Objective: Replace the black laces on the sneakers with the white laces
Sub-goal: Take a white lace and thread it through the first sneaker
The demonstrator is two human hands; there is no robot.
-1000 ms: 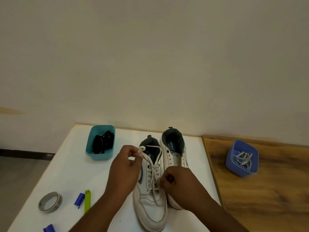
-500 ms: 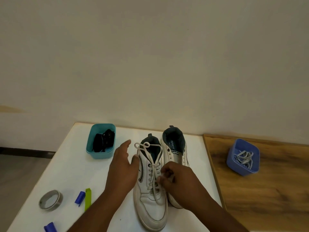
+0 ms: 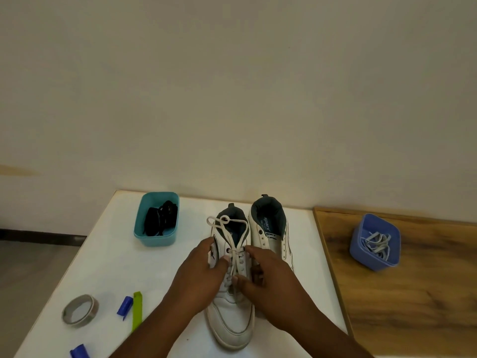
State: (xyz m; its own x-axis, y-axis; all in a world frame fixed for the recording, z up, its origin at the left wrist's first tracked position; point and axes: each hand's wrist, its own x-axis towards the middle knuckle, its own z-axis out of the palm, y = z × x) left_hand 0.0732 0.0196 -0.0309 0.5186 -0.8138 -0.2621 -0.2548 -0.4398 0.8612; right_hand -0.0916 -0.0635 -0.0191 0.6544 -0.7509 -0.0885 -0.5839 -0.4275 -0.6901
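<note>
Two white sneakers stand side by side on the white table [image 3: 108,257]. The left sneaker [image 3: 232,321] is threaded with a white lace [image 3: 224,221], whose loose loop lies over the shoe's opening. My left hand [image 3: 198,277] grips this sneaker's left side, thumb on the lacing. My right hand [image 3: 273,280] pinches the lace at mid-lacing, its forefinger stretched to the top right eyelet. The right sneaker [image 3: 269,228] has bare eyelets. Black laces [image 3: 161,218] lie in a teal box [image 3: 154,240]. More white laces [image 3: 375,242] sit in a blue box [image 3: 371,262].
A roll of grey tape [image 3: 80,310], a green strip [image 3: 137,310] and two small blue pieces [image 3: 124,305] lie at the table's front left. A wooden surface [image 3: 413,306] adjoins the table on the right. A plain wall rises behind.
My left hand let go of the lace loop, which dropped onto the shoe's opening, then came down onto the left sneaker's side. My right hand stayed at the lacing.
</note>
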